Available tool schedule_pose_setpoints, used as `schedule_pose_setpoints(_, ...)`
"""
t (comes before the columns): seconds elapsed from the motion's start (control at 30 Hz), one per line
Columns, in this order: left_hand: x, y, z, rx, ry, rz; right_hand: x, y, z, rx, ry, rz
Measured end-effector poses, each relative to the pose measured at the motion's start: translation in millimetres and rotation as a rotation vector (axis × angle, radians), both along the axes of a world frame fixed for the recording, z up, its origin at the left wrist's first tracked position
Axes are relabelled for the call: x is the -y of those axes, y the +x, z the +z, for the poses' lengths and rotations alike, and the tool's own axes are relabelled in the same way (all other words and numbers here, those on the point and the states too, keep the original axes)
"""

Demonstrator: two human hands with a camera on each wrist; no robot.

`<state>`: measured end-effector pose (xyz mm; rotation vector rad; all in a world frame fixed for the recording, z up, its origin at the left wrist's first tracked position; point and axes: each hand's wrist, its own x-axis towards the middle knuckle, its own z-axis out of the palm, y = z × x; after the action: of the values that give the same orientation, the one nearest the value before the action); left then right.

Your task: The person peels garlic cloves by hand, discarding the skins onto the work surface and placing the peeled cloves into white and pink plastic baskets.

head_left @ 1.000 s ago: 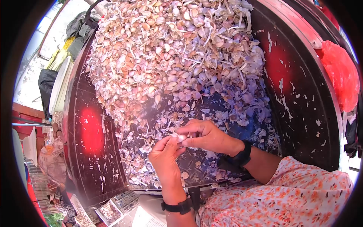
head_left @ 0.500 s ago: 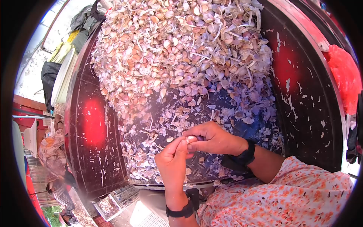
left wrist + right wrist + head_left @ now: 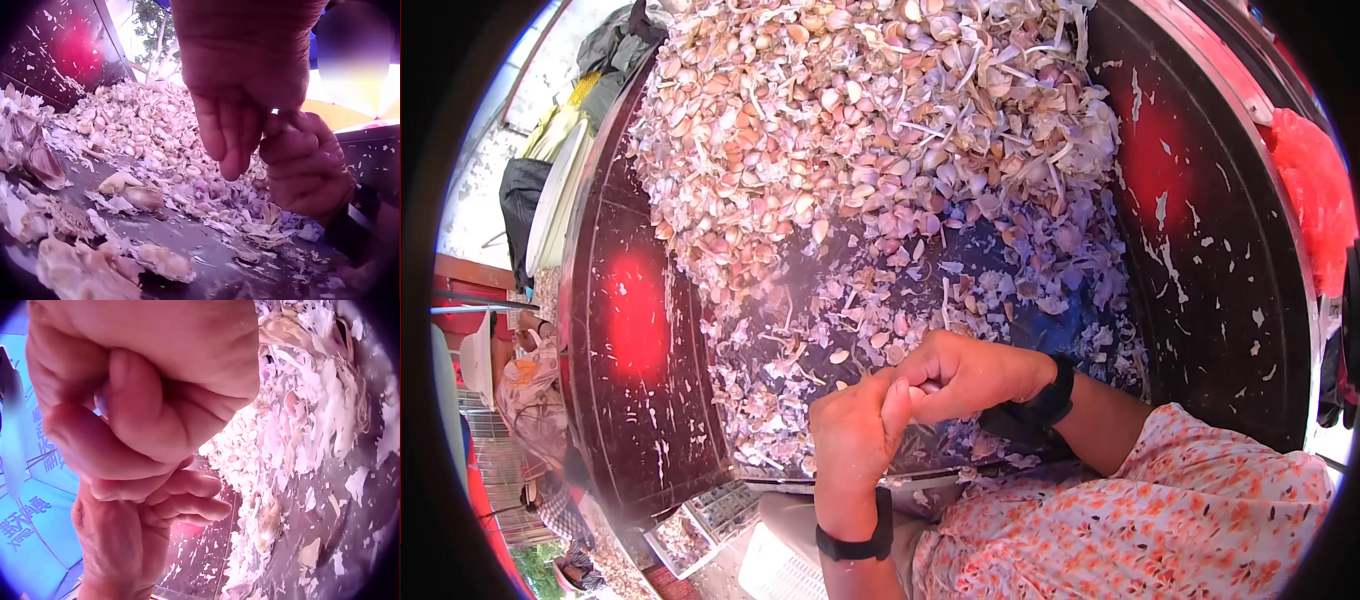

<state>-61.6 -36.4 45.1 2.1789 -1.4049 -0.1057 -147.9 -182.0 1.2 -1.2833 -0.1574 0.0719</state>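
Note:
My left hand and right hand meet over the near part of the dark work surface, fingertips together. Between the curled right thumb and forefinger, in the right wrist view, shows a small pale bit of a garlic clove; the fingers cover the rest of it. The left thumb lies against the right fingers, while the other left fingers point downward in the left wrist view. Just beyond the hands, a loose clove lies among papery skins.
A large heap of garlic cloves and skins fills the far part of the surface. Dark raised side panels flank it left and right. A red plastic bag hangs at the right edge. Cloves and skins lie close to the left wrist camera.
The hands have drawn closer together, and the garlic clove that showed between the fingertips is now hidden in the head view. The right hand has turned more knuckles-up.

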Motion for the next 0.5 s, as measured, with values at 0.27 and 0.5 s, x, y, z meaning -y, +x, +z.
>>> schedule_pose_setpoints(0.27,-3,-1,-1,-0.418,-0.065,0.119,-1,-2,1,0.012,0.175,0.157)
schedule_pose_setpoints(0.5,-8,0,-15,-0.733,-0.276,0.383,-8,-6,20,0.195,0.194,0.042)
